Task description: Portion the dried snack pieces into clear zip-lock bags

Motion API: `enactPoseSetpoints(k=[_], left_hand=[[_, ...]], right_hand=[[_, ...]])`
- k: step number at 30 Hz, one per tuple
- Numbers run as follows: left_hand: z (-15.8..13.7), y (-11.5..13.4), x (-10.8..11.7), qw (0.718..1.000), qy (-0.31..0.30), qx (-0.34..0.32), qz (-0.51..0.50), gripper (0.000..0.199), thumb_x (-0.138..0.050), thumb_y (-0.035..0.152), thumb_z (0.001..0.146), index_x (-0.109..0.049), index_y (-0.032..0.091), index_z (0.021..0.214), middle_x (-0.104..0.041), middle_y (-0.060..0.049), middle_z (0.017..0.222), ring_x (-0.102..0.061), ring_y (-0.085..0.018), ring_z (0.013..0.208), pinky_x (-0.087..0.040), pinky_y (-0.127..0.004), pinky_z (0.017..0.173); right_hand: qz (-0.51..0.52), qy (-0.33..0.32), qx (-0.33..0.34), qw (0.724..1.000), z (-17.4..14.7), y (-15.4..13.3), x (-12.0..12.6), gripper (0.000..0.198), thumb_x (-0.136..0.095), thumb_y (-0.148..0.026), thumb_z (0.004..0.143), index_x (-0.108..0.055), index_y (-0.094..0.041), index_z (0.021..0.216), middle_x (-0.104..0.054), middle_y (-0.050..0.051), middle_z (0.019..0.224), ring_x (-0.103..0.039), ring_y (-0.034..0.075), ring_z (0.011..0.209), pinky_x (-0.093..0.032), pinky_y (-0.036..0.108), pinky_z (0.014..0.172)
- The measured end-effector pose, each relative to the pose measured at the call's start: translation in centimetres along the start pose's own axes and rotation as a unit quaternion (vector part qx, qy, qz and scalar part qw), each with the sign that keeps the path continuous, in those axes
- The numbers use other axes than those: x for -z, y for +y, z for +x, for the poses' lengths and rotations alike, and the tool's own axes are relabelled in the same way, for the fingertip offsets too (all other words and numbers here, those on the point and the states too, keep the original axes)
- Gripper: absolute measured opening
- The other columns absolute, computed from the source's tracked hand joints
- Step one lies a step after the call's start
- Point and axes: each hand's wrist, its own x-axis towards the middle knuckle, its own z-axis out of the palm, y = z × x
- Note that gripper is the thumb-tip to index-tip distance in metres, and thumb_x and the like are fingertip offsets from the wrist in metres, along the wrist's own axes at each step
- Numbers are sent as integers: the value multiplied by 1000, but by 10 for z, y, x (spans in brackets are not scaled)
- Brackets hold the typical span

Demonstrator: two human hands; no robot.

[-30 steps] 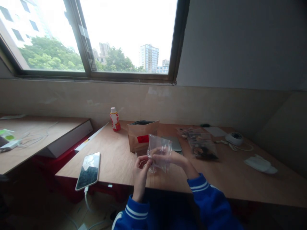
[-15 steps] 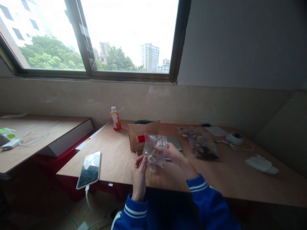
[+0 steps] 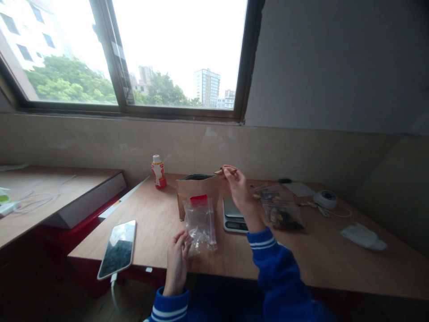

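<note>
My right hand [image 3: 237, 182] is raised by the top right corner of a brown paper pouch, its fingers closed on thin brown dried slices [image 3: 225, 171] whose exact kind I cannot make out. The brown paper pouch [image 3: 182, 192] stands upright with its dark mouth open. In front of it, a clear plastic bag [image 3: 201, 223] hangs from my left hand [image 3: 179, 248], which pinches its lower left edge. The bag looks empty. Under my right wrist sits a small kitchen scale [image 3: 231, 219], partly hidden by the arm.
Right of the scale lie zip bags of dark dried pieces [image 3: 283, 214]. Farther right are a white dome camera [image 3: 325, 200] with its cable and a crumpled white wrapper [image 3: 363, 235]. On the left, a red-and-white bottle [image 3: 158, 172] stands behind a phone [image 3: 118, 250] that overhangs the table edge.
My right hand has come out of the clear bag and moved up with the brown slices. My left hand has shifted left and down with the bag, uncovering the scale.
</note>
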Motion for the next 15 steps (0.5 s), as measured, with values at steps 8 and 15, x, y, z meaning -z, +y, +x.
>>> enactPoseSetpoints(k=[8,15], left_hand=[[0,-1,2,1000,-9,-13,9,10,-64,10,78,-64,18,82,-69,-4,82,-67,-14,76,-54,-24,74],[-2,-2,-1,1000,-8,-10,16,10,-62,8,79,-64,17,82,-69,-4,81,-67,-13,73,-54,-21,69]], right_hand=[[-257,-140,116,949,7,9,-50,25,-60,-29,85,-52,-20,106,-67,7,98,-65,18,90,-50,34,84],[-352,-196,145,903,9,5,-49,17,-56,-21,89,-56,-22,106,-68,4,96,-63,18,88,-47,32,81]])
